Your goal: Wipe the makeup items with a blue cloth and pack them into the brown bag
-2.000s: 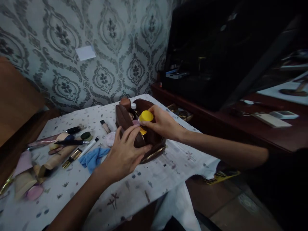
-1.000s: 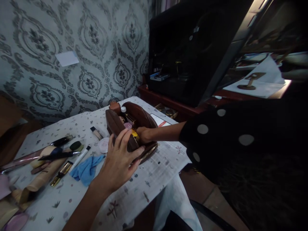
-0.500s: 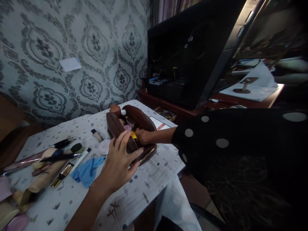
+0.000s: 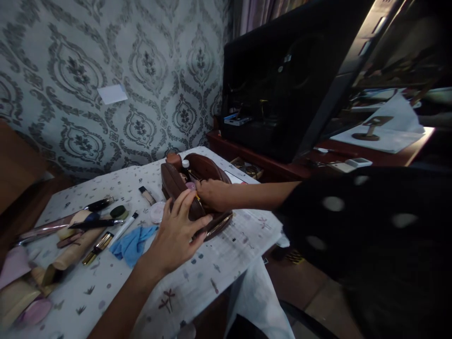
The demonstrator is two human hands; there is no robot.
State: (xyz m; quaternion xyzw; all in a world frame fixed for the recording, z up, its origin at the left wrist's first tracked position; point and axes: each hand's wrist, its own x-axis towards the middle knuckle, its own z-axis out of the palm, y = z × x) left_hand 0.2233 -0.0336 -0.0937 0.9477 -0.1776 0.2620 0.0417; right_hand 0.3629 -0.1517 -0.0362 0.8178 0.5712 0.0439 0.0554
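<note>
A brown zippered bag (image 4: 173, 181) lies unzipped on the table, with a white-capped bottle (image 4: 185, 165) and a round pink item (image 4: 191, 186) inside. My left hand (image 4: 180, 235) grips its near wall, the fingers over the rim and the thumb lower down beside the zip. My right hand (image 4: 216, 194) reaches into the opening from the right, its fingers curled down among the contents; what they hold, if anything, is hidden. A sliver of yellow shows between the two hands. Left of the bag are a round pale compact (image 4: 157, 213) and a blue cloth (image 4: 132, 245).
Makeup tubes, brushes and a gold-and-black lipstick (image 4: 98, 248) lie on the left of the patterned tablecloth (image 4: 197, 292). A phone (image 4: 235, 178) lies behind the bag. A large black television (image 4: 275, 89) stands on a red-brown cabinet behind; a cardboard box (image 4: 17, 165) is far left.
My right hand has shifted up over the opening, now covering most of the yellow item. My left hand stays on the bag. The whole view has swung slightly left.
</note>
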